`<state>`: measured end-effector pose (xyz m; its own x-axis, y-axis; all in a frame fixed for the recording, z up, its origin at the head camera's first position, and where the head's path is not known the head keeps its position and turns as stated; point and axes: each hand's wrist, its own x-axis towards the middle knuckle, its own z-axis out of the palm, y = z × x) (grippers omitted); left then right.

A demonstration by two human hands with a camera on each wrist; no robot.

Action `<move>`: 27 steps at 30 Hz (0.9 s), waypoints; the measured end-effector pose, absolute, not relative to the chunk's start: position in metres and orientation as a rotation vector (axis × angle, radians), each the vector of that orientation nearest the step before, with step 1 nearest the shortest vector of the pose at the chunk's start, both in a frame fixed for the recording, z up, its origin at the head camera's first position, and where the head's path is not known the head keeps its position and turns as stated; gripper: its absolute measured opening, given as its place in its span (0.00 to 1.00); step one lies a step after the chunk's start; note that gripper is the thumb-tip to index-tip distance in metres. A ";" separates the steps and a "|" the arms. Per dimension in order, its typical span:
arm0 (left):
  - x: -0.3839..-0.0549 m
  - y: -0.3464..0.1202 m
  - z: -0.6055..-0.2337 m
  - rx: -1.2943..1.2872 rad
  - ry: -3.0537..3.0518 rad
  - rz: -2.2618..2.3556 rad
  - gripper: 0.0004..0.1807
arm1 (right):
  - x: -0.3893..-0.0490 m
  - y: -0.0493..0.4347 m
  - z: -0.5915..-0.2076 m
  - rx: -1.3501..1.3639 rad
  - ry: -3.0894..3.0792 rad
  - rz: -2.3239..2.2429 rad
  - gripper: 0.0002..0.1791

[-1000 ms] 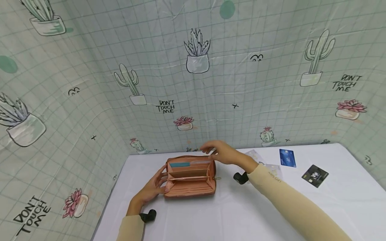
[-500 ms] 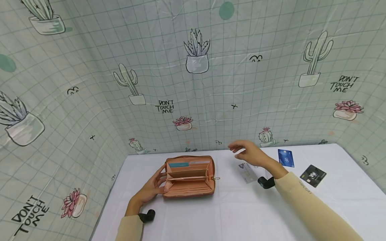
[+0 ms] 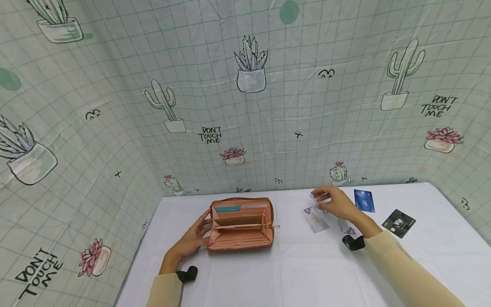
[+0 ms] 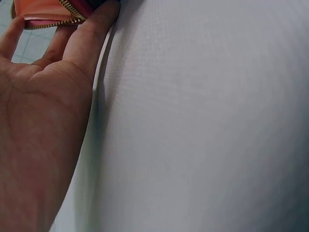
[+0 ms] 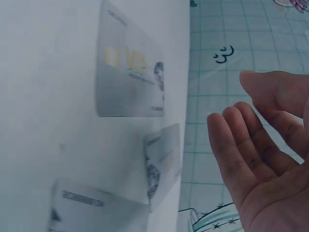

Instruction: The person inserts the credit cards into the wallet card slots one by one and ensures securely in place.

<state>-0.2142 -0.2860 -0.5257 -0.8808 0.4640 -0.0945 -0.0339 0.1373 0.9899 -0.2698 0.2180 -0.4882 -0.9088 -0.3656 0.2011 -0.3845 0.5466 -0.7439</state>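
Note:
An orange zip-around wallet [image 3: 243, 244] stands spread wide on the white table, its compartments showing. A teal card [image 3: 228, 209] and a paler one [image 3: 253, 207] sit in its back slots. My left hand [image 3: 191, 238] grips the wallet's left edge, thumb at the near corner and fingers behind; the left wrist view shows its brass zip [image 4: 53, 22]. Over several clear VIP cards hovers my right hand [image 3: 338, 204], its fingers loosely bent and holding nothing. In the right wrist view, one clear card [image 5: 130, 92] lies apart from the fingers. The right hand partly hides these cards in the head view.
Right of the clear cards lie a blue VIP card [image 3: 364, 201] and a black VIP card [image 3: 399, 223]. A zip pull [image 3: 275, 227] sticks out from the wallet's right side. A cactus-print cloth [image 3: 268, 128] hangs behind the table.
My right hand has moved from the wallet's upper right corner rightward, over the clear cards, and lowered slightly. The left hand keeps its grip; the wallet stays in place.

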 end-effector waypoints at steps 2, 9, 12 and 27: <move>-0.214 -0.286 -0.525 0.414 2.046 1.795 0.59 | -0.267 0.220 -0.494 0.658 -2.736 1.327 0.21; -0.214 -0.286 -0.525 0.405 2.051 1.794 0.59 | -0.256 0.220 -0.505 0.505 -2.813 1.409 0.22; -0.213 -0.286 -0.525 0.401 2.053 1.790 0.59 | -0.251 0.217 -0.507 0.373 -2.871 1.410 0.24; -0.213 -0.285 -0.526 0.434 2.052 1.791 0.59 | -0.242 0.192 -0.513 0.148 -2.987 1.181 0.37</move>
